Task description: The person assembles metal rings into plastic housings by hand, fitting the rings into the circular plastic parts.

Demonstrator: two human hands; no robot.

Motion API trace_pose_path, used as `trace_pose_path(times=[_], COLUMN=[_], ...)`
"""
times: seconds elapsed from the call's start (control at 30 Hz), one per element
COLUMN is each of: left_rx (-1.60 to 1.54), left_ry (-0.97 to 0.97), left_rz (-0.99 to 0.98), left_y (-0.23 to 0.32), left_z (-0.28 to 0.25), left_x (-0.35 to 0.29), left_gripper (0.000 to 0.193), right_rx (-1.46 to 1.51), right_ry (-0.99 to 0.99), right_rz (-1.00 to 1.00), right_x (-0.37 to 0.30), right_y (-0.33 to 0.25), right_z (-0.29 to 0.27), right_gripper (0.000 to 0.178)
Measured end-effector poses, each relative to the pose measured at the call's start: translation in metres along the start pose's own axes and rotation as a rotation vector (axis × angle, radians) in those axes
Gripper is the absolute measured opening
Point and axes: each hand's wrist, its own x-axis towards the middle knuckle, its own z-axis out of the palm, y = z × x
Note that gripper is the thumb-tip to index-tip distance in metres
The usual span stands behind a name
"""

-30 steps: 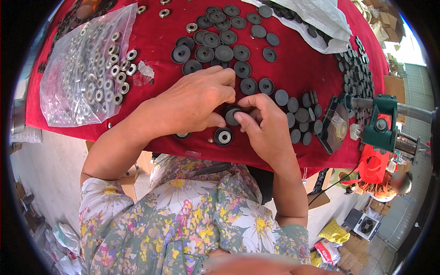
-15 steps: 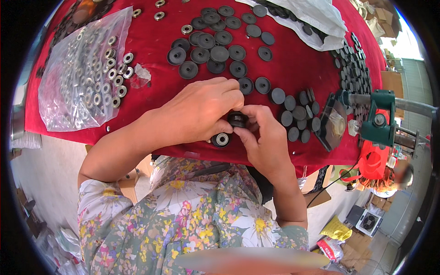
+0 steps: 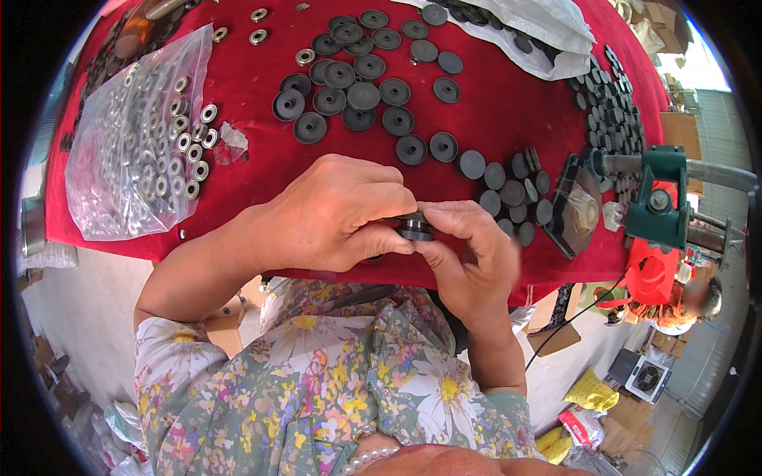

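Note:
Near the front edge of the red-covered table, both my hands pinch one black grooved wheel (image 3: 415, 230), seen nearly edge-on. My left hand (image 3: 337, 216) has its thumb and bent fingers on the wheel's left side. From the other side, my right hand (image 3: 474, 247) grips it between thumb and forefinger. A dark edge of another piece shows below my left thumb, mostly hidden. Beyond my hands lie several loose round black caps (image 3: 363, 96), many with a raised hub in the middle. Flat black discs (image 3: 472, 164) gather to the right of them.
A clear plastic bag (image 3: 119, 151) of metal ring bearings lies at left, with loose bearings (image 3: 202, 170) beside it. A green clamp tool with a metal bar (image 3: 665, 198) stands at right. Many small black discs (image 3: 611, 119) and a white sack (image 3: 548, 40) lie at the far right.
The wheel has turned to a more edge-on position between my fingers. My left hand now covers most of the black piece with a metal bearing that showed below it. The whole view has shifted slightly.

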Motion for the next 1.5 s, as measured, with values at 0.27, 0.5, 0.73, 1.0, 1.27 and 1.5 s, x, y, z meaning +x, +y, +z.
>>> trace_pose_path(times=[0.27, 0.5, 0.73, 1.0, 1.27, 1.5], left_rx=[-0.027, -0.058, -0.071, 0.138, 0.286, 0.306], left_ry=[0.066, 0.098, 0.021, -0.231, -0.396, -0.226], left_rz=[0.121, 0.122, 0.051, -0.066, -0.055, -0.007], left_y=[0.0, 0.0, 0.006, 0.016, 0.015, 0.007], left_z=[0.0, 0.003, -0.007, -0.014, -0.003, 0.024], left_x=[0.001, 0.0, 0.001, 0.005, 0.002, -0.003], left_gripper=[0.035, 0.034, 0.031, 0.053, 0.043, 0.04], right_rx=[-0.018, -0.037, 0.039, -0.379, -0.637, -0.573], right_ry=[0.014, 0.022, 0.078, 0.15, 0.18, 0.158], right_rz=[-0.05, -0.034, -0.077, 0.355, 0.279, 0.021], right_x=[0.002, 0.0, 0.002, -0.032, -0.032, 0.075], right_y=[-0.004, -0.005, -0.001, -0.01, 0.03, 0.033], right_z=[0.003, 0.005, 0.011, -0.057, -0.084, -0.064], right_gripper=[0.03, 0.026, 0.024, 0.028, 0.025, 0.01])
